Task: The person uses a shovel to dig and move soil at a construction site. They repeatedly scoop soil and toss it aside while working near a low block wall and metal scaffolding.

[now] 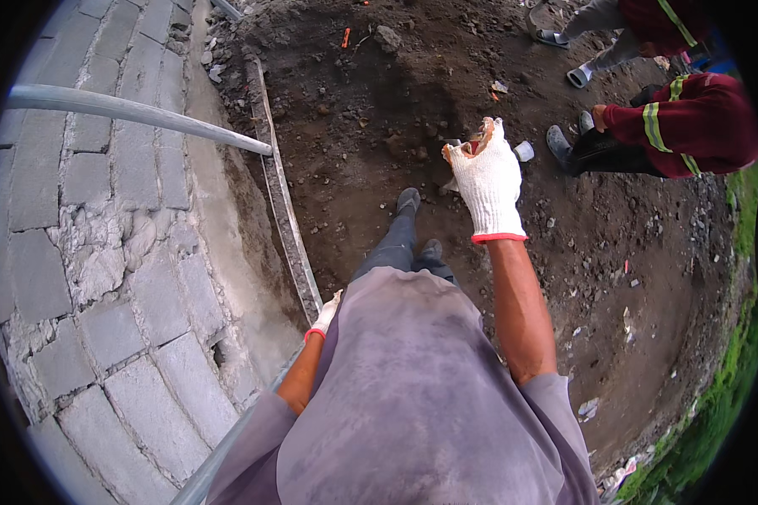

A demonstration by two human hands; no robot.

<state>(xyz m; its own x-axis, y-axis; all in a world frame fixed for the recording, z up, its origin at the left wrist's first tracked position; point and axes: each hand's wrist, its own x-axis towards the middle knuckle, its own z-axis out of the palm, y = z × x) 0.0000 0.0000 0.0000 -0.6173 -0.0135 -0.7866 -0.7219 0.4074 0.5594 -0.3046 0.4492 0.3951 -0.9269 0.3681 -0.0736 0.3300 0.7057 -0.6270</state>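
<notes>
My right hand [493,181], in a white knit glove with a red cuff, is held out ahead of me over the dirt. Its fingers curl toward the thumb around something small with red and dark parts, too hidden to name. The glove's fingertips look stained orange-brown. My left hand [327,315], in a matching glove, is down at my left side, close against my grey shirt [413,379]. The shirt partly covers it, and its fingers do not show clearly. Near that forearm runs a grey metal pipe [219,463].
A grey block wall [135,295] fills the left. Another metal pipe [168,122] slants from it to a long narrow board [286,202]. Two people in dark red striped jackets [691,122] are at the upper right. A white cup [524,151] lies on stony soil.
</notes>
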